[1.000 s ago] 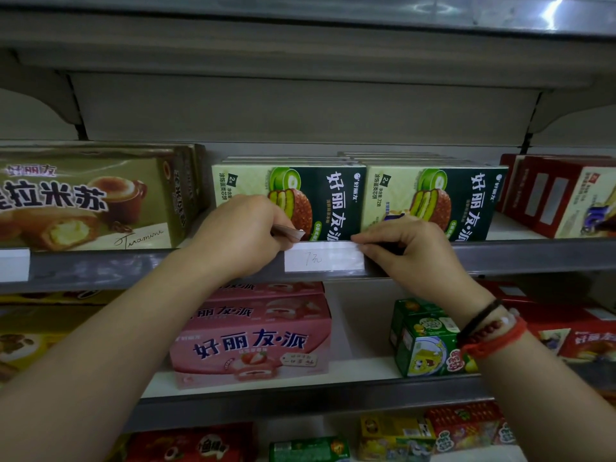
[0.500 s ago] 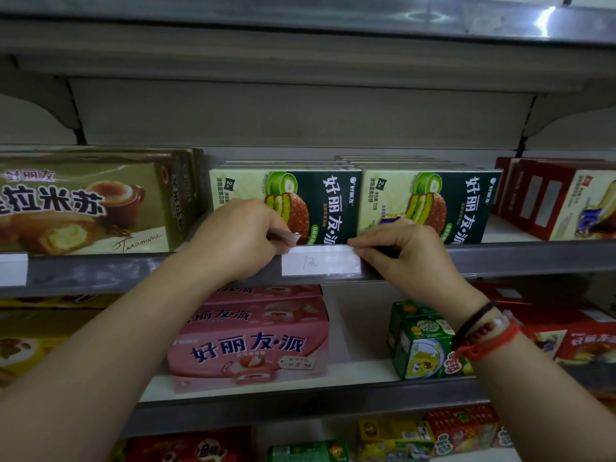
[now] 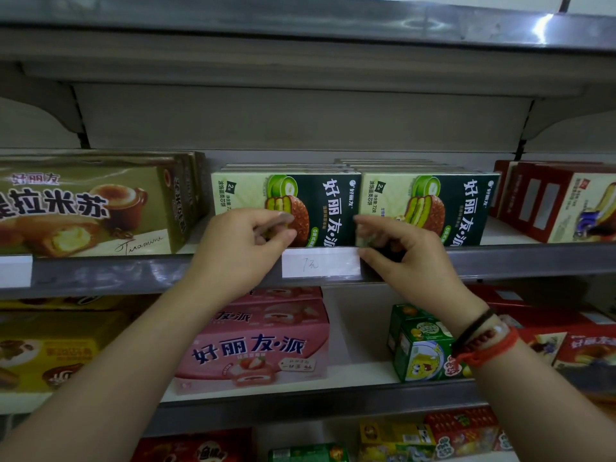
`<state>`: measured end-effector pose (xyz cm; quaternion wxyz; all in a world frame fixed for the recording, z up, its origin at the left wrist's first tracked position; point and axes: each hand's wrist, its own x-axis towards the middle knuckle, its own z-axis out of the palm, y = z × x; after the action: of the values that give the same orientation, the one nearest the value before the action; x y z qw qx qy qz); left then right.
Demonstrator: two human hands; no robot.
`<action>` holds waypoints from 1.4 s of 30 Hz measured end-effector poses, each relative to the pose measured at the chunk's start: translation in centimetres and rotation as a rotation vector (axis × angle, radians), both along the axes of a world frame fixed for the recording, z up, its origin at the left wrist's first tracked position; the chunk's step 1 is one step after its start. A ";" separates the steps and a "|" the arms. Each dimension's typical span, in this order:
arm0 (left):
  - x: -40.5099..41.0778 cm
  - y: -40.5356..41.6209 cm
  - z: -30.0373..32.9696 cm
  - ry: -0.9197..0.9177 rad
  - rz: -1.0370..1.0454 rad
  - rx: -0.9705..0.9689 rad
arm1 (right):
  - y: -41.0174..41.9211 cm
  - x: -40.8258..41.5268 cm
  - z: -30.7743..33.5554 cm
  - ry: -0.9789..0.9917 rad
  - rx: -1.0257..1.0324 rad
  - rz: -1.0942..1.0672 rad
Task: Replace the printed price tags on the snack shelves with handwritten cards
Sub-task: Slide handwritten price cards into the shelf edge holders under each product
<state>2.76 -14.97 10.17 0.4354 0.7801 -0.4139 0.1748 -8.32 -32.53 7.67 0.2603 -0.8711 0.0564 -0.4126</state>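
Note:
A white handwritten card point(image 3: 320, 263) sits in the clear rail on the front of the middle shelf point(image 3: 520, 260), below two green pie boxes point(image 3: 336, 208). My left hand point(image 3: 243, 251) is just left of the card, fingers pinched around a thin dark object that is blurred. My right hand point(image 3: 413, 261) is at the card's right edge, fingers curled over a dark object in the palm. Neither hand's fingertips rest on the card face. Another white tag point(image 3: 15, 270) shows at the far left of the same rail.
A brown tiramisu box point(image 3: 83, 208) stands left of the green boxes and red boxes point(image 3: 560, 201) stand right. Below are pink pie boxes point(image 3: 256, 341), a small green carton point(image 3: 423, 348) and yellow boxes point(image 3: 43, 351). An upper shelf point(image 3: 300, 18) overhangs.
Both hands have lifted their fingertips off the card's top corners and drawn slightly apart. The card stays in the rail.

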 end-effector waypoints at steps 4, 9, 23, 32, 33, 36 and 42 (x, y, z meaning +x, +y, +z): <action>-1.8 0.3 -0.6 0.534 -0.251 -0.419 | 1.8 -0.7 -0.4 -0.212 0.257 0.090; -4.7 0.2 -3.1 0.932 -0.517 -0.631 | 6.6 -2.1 -2.2 0.014 0.613 0.412; -7.2 1.5 -10.9 1.185 -0.576 -0.659 | 9.8 -2.3 -8.0 0.163 0.818 0.280; -8.1 2.5 -15.3 1.267 -0.456 -0.609 | 10.1 -2.5 -11.7 0.284 0.788 0.287; -8.1 2.6 -15.9 1.278 -0.429 -0.608 | 10.1 -2.5 -12.1 0.301 0.768 0.275; -8.0 2.3 -17.1 1.346 -0.353 -0.674 | 10.2 -2.3 -13.3 0.330 0.733 0.239; -7.4 2.0 -18.5 1.441 -0.323 -0.758 | 10.3 -1.8 -15.3 0.280 0.848 0.138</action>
<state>-4.65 -12.93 -8.35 0.8470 0.4323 -0.0533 -0.3047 -10.15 -22.22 -7.67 0.6109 -0.7366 0.1971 -0.2129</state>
